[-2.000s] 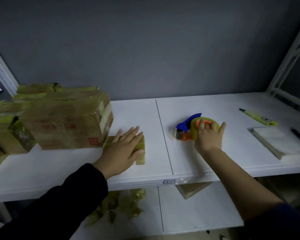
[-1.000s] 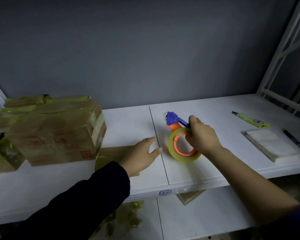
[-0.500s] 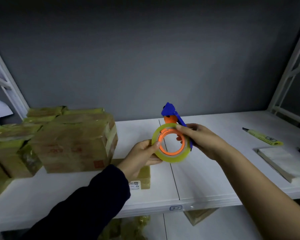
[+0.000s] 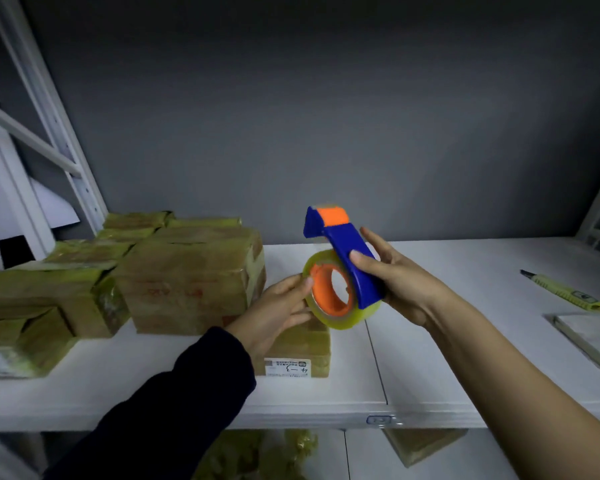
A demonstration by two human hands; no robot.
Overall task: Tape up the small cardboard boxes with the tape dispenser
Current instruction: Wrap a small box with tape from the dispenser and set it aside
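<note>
The person holds the tape dispenser (image 4: 343,268) up in the air, above the front part of the white shelf (image 4: 447,358) & not touching it. The right hand (image 4: 406,289) grips its blue handle, w/ the thumb on the near face & the other fingers wrapped behind. The orange & blue head of the dispenser points up and away, toward the grey wall. The left hand (image 4: 274,313), in a dark sleeve, is at the tape roll (image 4: 340,318). Its thumb lies on the roll's left rim & its fingers are under the rim, so it pinches the roll's edge lightly. The roll is yellowish-clear on an orange core.

Directly under the left hand one small cardboard box (image 4: 302,344) stands on the shelf, w/ a white label (image 4: 286,367) on its near side. The hand hides part of its top, so I cannot tell if it is taped. Just beside it at left is a bigger taped box (image 4: 191,282), & more taped boxes (image 4: 42,306) are stacked further left. At right, well apart from the hands, lie a yellow pen-like tool (image 4: 565,294) & a white pad (image 4: 593,337), near each other. On the lower shelf another box (image 4: 423,445) is partly seen.
</note>
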